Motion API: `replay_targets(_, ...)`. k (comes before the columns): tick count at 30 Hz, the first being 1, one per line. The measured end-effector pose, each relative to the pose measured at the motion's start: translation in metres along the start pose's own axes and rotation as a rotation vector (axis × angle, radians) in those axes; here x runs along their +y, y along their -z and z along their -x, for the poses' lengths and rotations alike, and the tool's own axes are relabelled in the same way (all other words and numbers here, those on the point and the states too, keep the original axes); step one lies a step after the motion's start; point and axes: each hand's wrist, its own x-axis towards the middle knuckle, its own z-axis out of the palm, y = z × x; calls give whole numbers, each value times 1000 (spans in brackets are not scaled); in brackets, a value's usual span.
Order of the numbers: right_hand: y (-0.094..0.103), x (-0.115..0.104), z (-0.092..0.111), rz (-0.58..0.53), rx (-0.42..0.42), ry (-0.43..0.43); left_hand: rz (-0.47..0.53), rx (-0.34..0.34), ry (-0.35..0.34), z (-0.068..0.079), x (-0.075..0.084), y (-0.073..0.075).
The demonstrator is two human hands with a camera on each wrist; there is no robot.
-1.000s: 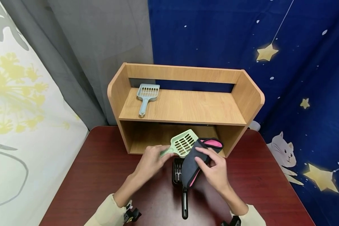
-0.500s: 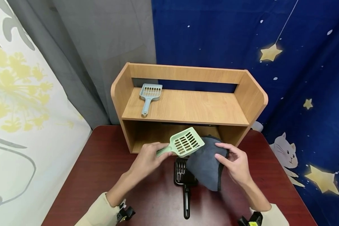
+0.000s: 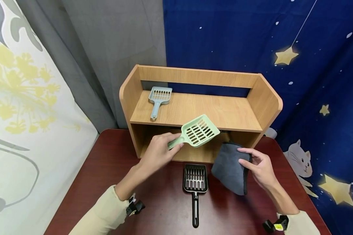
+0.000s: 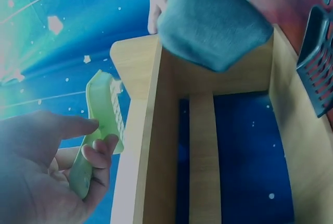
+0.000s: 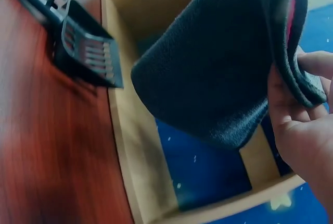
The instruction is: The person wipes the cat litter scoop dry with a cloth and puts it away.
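My left hand [image 3: 160, 151] grips a light green litter scoop [image 3: 198, 132] by its handle, its slotted head raised in front of the upper shelf's edge. My right hand [image 3: 260, 166] pinches a dark grey cloth [image 3: 230, 168] at its right edge, and the cloth hangs before the lower compartment's right side. Pink lining shows inside the fold of the cloth [image 5: 208, 62] in the right wrist view. Between the hands a black litter scoop [image 3: 195, 179] lies on the table, handle toward me. On the upper shelf at the left sits a pale blue litter scoop [image 3: 159, 96].
A two-level wooden shelf [image 3: 206, 107] stands at the back of the dark red table [image 3: 106, 169]. Behind it hang a grey curtain [image 3: 117, 42] and a blue star-patterned curtain [image 3: 223, 39]. A white patterned cloth [image 3: 32, 137] hangs on the left.
My right hand has drawn the grey cloth off to the right, uncovering the black litter scoop. My left hand has lifted the green litter scoop up toward the upper shelf's edge.
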Motion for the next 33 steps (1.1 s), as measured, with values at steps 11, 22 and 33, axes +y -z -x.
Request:
replay_targets(11,24,14,13,201,-13,-149,-84,22,112,-36,-7,12)
replay_targets(22,31,27,22,218,-18,-164,-136,12,227,-75,-13,7)
replay_targets(33,30,34,23,202,-24,-178,-228,8,290,-103,-21,-1)
